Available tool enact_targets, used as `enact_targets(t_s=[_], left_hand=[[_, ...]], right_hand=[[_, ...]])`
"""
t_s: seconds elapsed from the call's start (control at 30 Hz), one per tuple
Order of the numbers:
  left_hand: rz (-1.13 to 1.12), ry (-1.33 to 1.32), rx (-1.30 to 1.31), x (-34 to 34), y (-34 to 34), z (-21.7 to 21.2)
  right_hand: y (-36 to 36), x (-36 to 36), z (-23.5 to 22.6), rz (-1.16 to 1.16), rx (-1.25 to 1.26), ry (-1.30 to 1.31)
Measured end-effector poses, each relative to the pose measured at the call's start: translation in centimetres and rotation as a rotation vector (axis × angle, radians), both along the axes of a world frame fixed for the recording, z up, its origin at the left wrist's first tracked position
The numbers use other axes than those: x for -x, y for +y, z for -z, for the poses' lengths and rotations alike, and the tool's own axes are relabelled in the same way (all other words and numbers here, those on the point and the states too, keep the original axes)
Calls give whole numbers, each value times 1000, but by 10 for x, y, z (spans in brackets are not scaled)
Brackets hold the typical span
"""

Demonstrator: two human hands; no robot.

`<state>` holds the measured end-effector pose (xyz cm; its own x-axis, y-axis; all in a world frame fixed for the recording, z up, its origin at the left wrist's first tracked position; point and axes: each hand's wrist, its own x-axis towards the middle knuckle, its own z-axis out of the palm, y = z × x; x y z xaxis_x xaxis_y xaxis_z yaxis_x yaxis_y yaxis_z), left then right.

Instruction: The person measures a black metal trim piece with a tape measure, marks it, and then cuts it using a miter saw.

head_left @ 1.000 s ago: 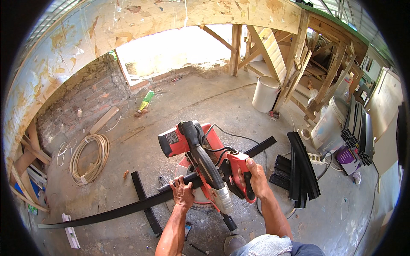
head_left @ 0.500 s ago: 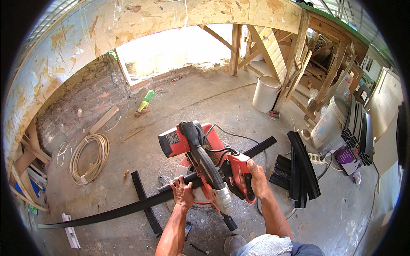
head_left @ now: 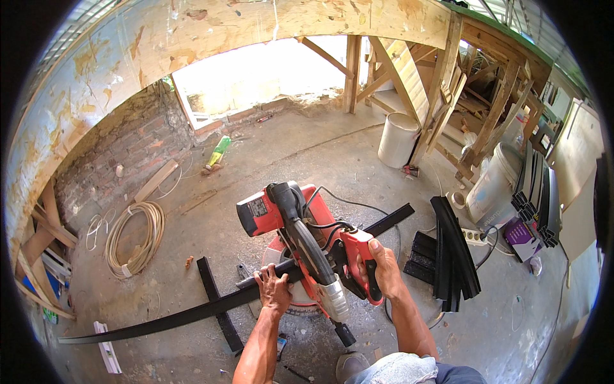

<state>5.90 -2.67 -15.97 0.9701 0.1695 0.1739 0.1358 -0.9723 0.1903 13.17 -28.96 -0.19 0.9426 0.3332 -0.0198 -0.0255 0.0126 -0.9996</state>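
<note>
A red and black miter saw (head_left: 261, 214) stands on the floor in front of me, its head lowered over a long black metal profile (head_left: 173, 317). My right hand (head_left: 385, 272) is wrapped round the saw's red and black handle (head_left: 355, 243). Left of the blade, my left hand (head_left: 274, 291) grips the profile from above, fingers curled over it. The profile runs far out to the left and comes out again beyond the saw on the right. Beneath its left stretch lies a shorter black piece (head_left: 209, 280), crosswise. The saw's head hides the spot where blade and profile meet.
Cut black profiles (head_left: 455, 249) lie piled to the right, by a power strip (head_left: 474, 237) and a purple box (head_left: 521, 240). Coiled hose (head_left: 115, 240) and a green bottle (head_left: 219, 150) are at the left. A white bucket (head_left: 400, 141) stands ahead. The saw's cord (head_left: 358, 203) trails rightward.
</note>
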Motion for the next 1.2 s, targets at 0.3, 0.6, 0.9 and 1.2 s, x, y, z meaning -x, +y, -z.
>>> enact_targets(t_s=[0.3, 0.6, 0.9, 1.2], left_hand=[[6, -1, -4, 1, 1, -2], [14, -14, 14, -1, -2, -5], [4, -20, 7, -1, -2, -1], [4, -21, 16, 0, -1, -2]], right_hand=[[0, 2, -2, -14, -21, -11], [-5, 4, 5, -2, -13, -3], [-8, 4, 16, -19, -41, -3], [-7, 5, 10, -29, -42, 1]])
